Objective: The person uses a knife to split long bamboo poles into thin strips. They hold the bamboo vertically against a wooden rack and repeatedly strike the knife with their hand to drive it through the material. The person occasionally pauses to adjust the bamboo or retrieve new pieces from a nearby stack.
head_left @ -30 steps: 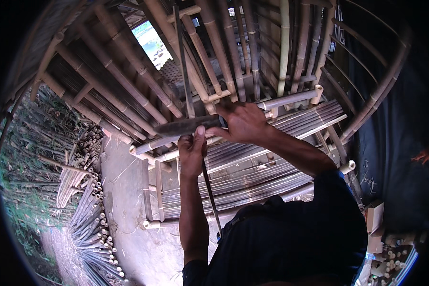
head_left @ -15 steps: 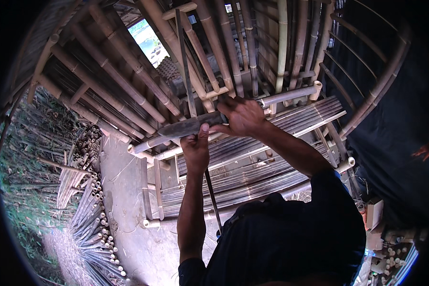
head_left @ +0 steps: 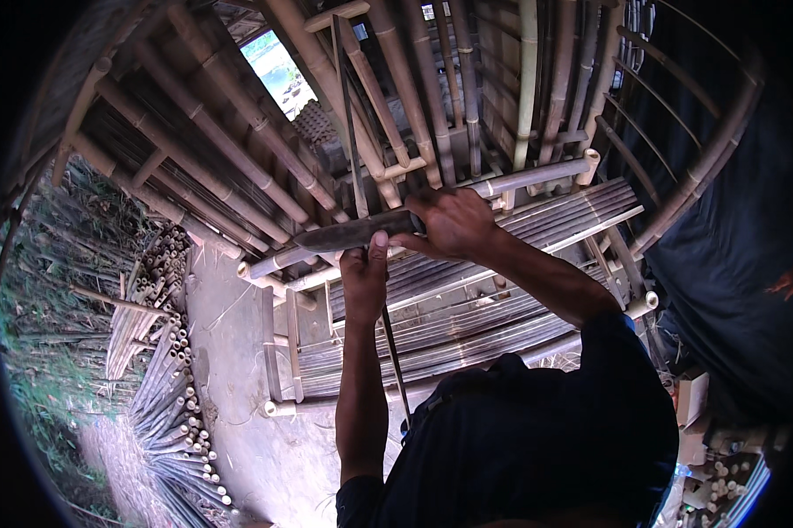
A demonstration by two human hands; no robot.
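My right hand [head_left: 456, 222] grips the handle of a machete [head_left: 351, 234]. Its broad dark blade points left, lying across a long thin bamboo strip [head_left: 347, 114]. Below the blade, my left hand [head_left: 364, 273] is closed around the strip, with its thumb up against the blade's lower edge. The strip runs from the upper poles down through this hand toward my body. Where blade and strip meet is partly hidden. Just beyond both hands is the front rail of a bamboo bench [head_left: 537, 179].
Slatted bamboo seating [head_left: 432, 345] stands below my arms. Upright bamboo poles [head_left: 467, 88] rise behind the work. Stacked cut bamboo [head_left: 163, 422] lies on the ground at left. A dark sheet [head_left: 722, 290] hangs at right, above a cardboard box [head_left: 691, 396].
The whole view has shifted slightly. Both hands keep their grips on the machete and the bamboo strip, and the blade stays across the strip.
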